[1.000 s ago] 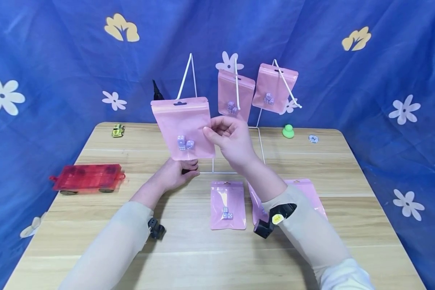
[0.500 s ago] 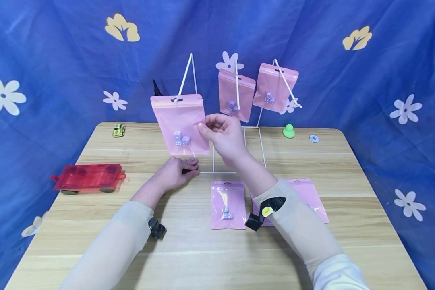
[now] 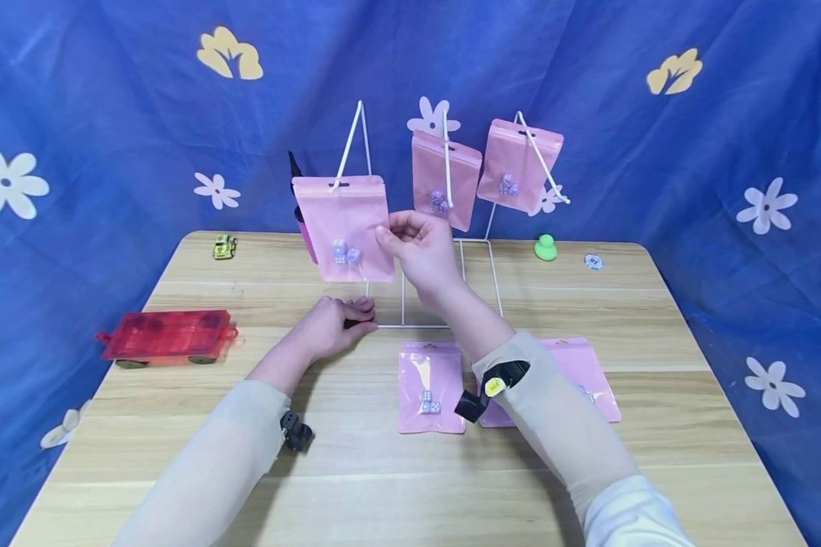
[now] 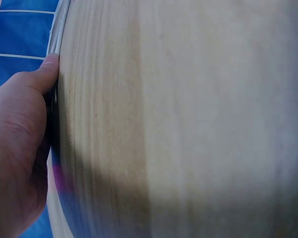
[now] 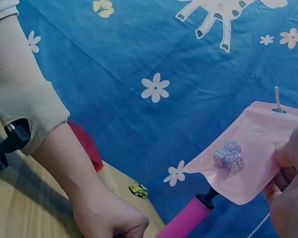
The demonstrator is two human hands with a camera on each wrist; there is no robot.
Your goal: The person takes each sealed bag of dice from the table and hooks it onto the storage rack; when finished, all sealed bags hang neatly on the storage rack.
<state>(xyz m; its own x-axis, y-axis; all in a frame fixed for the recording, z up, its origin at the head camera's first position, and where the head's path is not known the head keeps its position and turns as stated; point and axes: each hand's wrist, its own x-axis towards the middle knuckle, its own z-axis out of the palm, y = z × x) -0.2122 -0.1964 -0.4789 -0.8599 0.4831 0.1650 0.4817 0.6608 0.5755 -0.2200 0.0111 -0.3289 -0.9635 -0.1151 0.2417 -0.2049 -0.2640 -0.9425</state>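
Observation:
My right hand (image 3: 420, 254) pinches the right edge of a pink zip bag (image 3: 345, 216) with purple dice (image 5: 228, 156) inside. A white hook arm of the wire rack (image 3: 424, 326) pokes through the bag's hang hole, its tip showing in front; the right wrist view also shows the hook end (image 5: 277, 96) there. Low on the table, my left hand (image 3: 328, 327) grips the rack's front left base corner, thumb on the wire (image 4: 54, 37) in the left wrist view. Two more pink bags, one in the middle (image 3: 427, 171) and one at right (image 3: 520, 163), hang on the other hooks.
Pink bags lie on the table: one in front (image 3: 410, 380), another (image 3: 588, 372) partly under my right forearm. At left stand a red toy wagon (image 3: 167, 334) and a small yellow car (image 3: 224, 246). A green duck (image 3: 545, 248), a chip (image 3: 593, 261) and a pink pump (image 5: 186, 218) are farther back.
My right hand has moved the bag slightly up and back, so the hook tip, hidden behind the bag before, now comes out through its hole. My left hand stays put.

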